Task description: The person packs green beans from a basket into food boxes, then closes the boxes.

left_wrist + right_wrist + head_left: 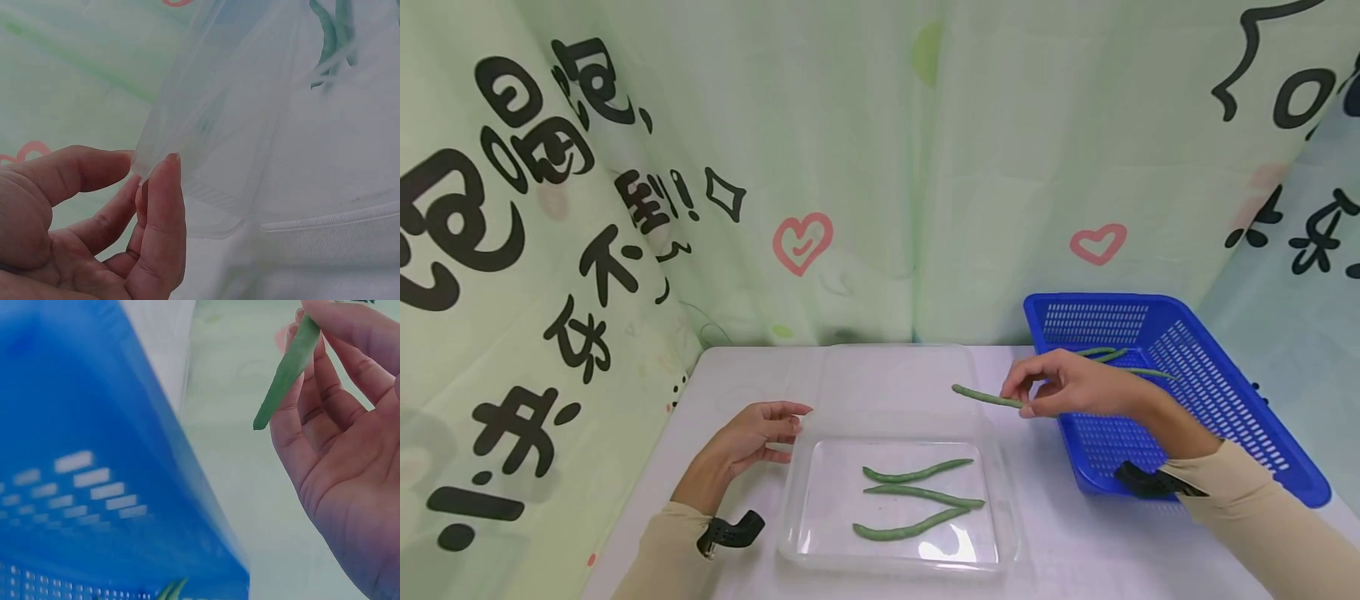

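My right hand [1075,385] pinches a green bean [981,396] between thumb and fingers, above the near-left edge of the blue basket; the bean points left toward the clear plastic box [797,500]. The right wrist view shows one end of this green bean [284,381] sticking out below the fingertips. At the box's far left corner, my left hand [760,437] holds the rim, with thumb and fingers on either side of the clear wall [169,137]. Several green beans [917,475] lie spread out on the bottom of the box.
The blue perforated basket [1232,375] stands on the right of the white table [737,375], with a few green beans [1108,354] inside. A clear lid-like panel [895,375] lies behind the box. A printed curtain [880,167] hangs behind and at the sides.
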`<state>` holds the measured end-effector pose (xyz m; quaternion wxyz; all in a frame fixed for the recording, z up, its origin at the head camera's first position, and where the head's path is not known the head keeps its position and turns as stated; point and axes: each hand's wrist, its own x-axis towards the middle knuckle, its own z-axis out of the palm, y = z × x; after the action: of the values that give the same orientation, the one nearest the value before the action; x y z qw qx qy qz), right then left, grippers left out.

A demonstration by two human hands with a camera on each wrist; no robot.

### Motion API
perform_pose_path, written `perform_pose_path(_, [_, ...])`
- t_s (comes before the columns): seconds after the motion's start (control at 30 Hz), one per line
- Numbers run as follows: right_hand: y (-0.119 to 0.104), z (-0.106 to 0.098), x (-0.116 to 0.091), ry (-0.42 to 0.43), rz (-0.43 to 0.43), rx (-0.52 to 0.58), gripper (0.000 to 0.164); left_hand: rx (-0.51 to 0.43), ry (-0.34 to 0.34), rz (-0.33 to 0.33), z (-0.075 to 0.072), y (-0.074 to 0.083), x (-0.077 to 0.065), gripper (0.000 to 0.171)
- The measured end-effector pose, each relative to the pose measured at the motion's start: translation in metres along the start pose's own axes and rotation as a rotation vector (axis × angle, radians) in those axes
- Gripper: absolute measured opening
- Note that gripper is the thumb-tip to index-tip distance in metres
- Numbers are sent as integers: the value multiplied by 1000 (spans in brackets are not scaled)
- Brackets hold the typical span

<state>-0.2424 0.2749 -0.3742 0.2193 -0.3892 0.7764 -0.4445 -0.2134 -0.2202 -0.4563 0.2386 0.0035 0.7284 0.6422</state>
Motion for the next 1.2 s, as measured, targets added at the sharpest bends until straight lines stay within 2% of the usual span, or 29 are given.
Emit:
perform_pose_path(0.23, [-4,12,15,-23,-13,4,20,2,8,-1,0,1,0,43])
perform_pose_path(0.87, [-13,45,49,-143,-129,70,22,11,17,-1,1,1,0,41])
perform_pose_path(1.07, [-12,55,54,-149,-88,47,31,8,12,-1,1,1,-1,41])
perform_pose_path(1.2, [-9,54,53,-110,-60,-13,39,9,11,-1,1,1,-1,41])
